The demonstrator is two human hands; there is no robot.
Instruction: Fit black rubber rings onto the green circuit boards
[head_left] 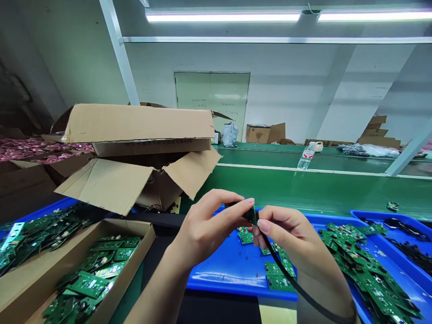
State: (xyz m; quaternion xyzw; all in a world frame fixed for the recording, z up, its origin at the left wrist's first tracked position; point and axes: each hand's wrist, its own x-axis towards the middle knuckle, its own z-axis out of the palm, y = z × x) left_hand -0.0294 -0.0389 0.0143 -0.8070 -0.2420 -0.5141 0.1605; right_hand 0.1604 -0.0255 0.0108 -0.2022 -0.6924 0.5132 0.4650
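Note:
My left hand [207,222] and my right hand [283,236] meet in the middle, and their fingertips pinch a small black cable connector [250,215] from either side. A black cable [290,279] runs from it down past my right wrist. Below my hands lies a blue plastic tray [222,274] holding green circuit boards [278,275], small loose parts and a larger pile of boards [357,256] on the right. More green boards [89,284] fill a shallow cardboard box [143,234] at the lower left.
A green conveyor belt [286,189] runs behind the trays, with a plastic water bottle [306,156] farther back. An open cardboard carton [135,157] stands at the left. At the right, a second blue tray [388,215] holds black parts.

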